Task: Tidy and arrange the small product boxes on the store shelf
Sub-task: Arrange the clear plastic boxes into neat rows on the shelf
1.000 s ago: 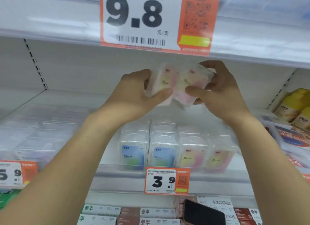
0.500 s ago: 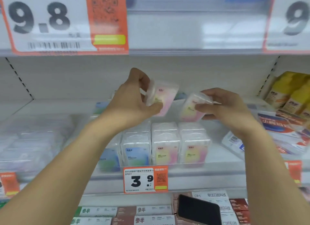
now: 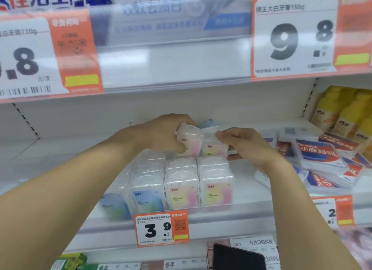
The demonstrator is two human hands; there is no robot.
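Observation:
Two small clear boxes with pink-and-yellow labels sit side by side on top of the rows of like boxes (image 3: 182, 183) on the white shelf (image 3: 241, 191). My left hand (image 3: 161, 135) grips the left box (image 3: 190, 142) from the left. My right hand (image 3: 247, 146) holds the right box (image 3: 214, 147) from the right, fingers curled round it. The rows below show blue-green labels on the left and pink-yellow labels on the right, standing upright behind the 3.9 price tag (image 3: 162, 227).
Flat red-and-blue packs (image 3: 318, 154) lie in a loose pile to the right, with yellow bottles (image 3: 342, 112) behind them. The shelf above carries large 9.8 price tags (image 3: 293, 38). A dark phone (image 3: 237, 257) pokes up at the bottom, above boxes on the lower shelf.
Both hands have come down and together, bringing the two boxes from held apart in the air to side by side on top of the shelf rows. The view has shifted right.

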